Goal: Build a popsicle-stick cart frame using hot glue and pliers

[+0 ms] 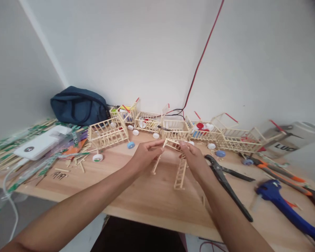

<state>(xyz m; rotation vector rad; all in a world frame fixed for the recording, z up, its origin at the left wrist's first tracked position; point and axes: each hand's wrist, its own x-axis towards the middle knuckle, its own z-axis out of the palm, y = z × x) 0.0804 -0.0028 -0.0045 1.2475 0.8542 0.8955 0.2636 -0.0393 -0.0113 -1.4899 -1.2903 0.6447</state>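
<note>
Between my hands is a small frame of thin wooden sticks [180, 173], with ladder-like parts reaching down toward the tabletop. My left hand [149, 153] pinches its upper left corner between thumb and fingers. At the upper right, my right hand [193, 154] grips the same frame, its fingers partly hidden behind the thumb. Just beyond stand several miniature stick-built carts, among them a cart with bottle-cap wheels [109, 134] on the left and a cart with a red handle [241, 140] on the right.
Right of my hands lie black pliers [228, 189], a blue glue gun [278, 201] and orange-handled pliers [280, 175]. To the left are a white power bank [43, 141], bundled sticks [5, 150] and a blue pouch [80, 105]. A wall rises behind the wooden table [136, 197].
</note>
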